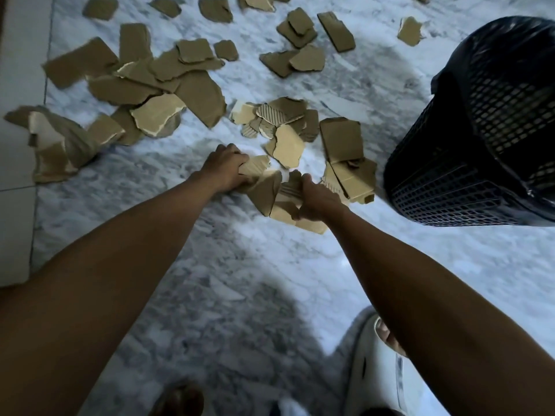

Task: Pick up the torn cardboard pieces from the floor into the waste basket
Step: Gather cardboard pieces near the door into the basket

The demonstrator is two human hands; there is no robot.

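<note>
Near the frame centre, left hand (226, 168) and right hand (315, 199) both curl round a small heap of torn cardboard pieces (271, 190) on the marble floor (240, 265), left gripping a corrugated scrap, right clamping several layered ones. Best to squeeze the two handfuls together and lift as one bundle so loose edges don't slip. Black mesh waste basket (486, 145) stands at 3 o'clock, close by. More scattered cardboard (156, 85) lies from 10 to 12 o'clock, untouched
</note>
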